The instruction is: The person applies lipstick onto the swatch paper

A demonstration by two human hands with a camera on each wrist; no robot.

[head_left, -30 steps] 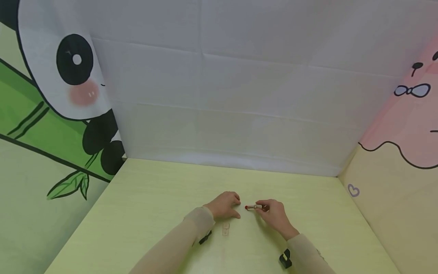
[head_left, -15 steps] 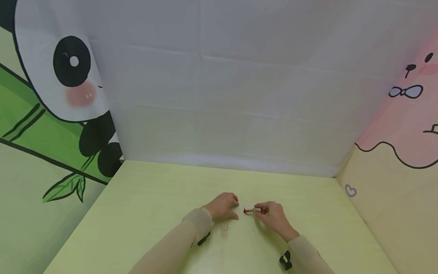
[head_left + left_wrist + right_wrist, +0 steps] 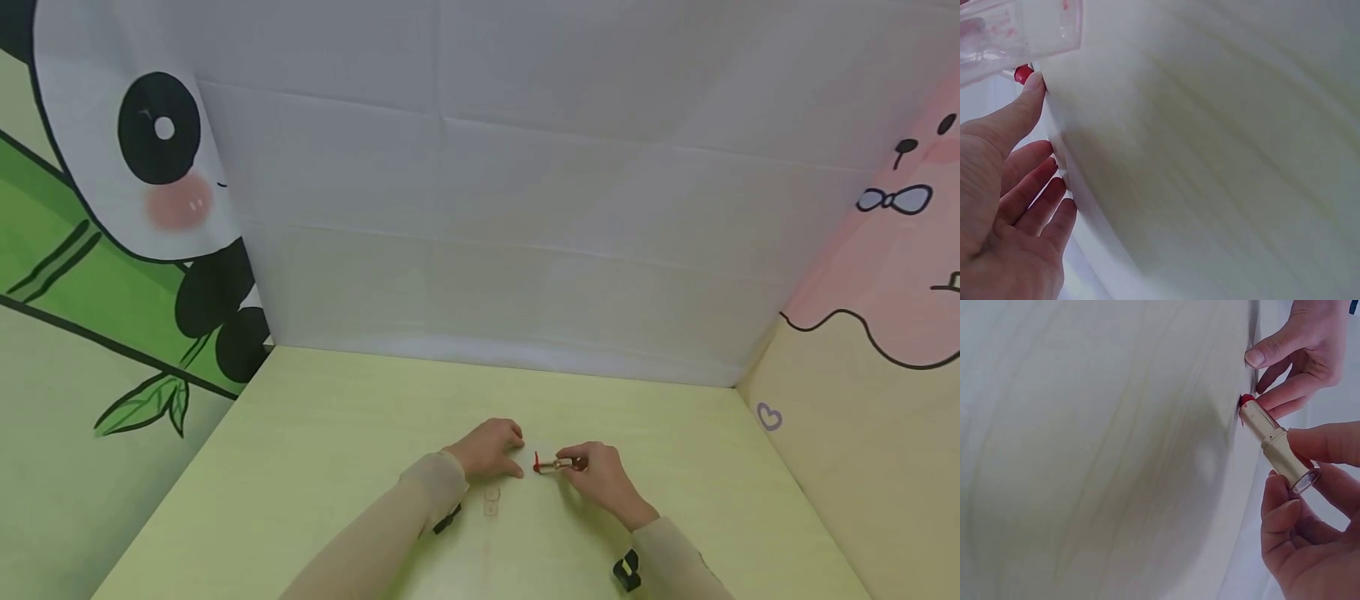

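Note:
My right hand (image 3: 600, 475) pinches a lipstick (image 3: 557, 465) by its gold tube between thumb and fingers. In the right wrist view the lipstick (image 3: 1279, 447) has its red tip against the pale surface. A short red stroke (image 3: 536, 457) runs from that tip. Just left of the tip, my left hand (image 3: 491, 448) rests on the surface, thumb and fingers spread apart and holding nothing. Nearer to me than the left hand lies a small clear plastic piece (image 3: 491, 502). Up close, this clear piece (image 3: 1029, 37) carries red smudges.
A pale yellow table (image 3: 360, 408) extends around both hands. Behind it hangs a plain white backdrop (image 3: 525, 250). A panda-print panel (image 3: 165, 208) stands at the left and a pink-and-cream panel (image 3: 862, 417) at the right.
The lipstick tip has moved slightly toward me, and a red stroke now shows behind it. The left hand has stayed almost in place.

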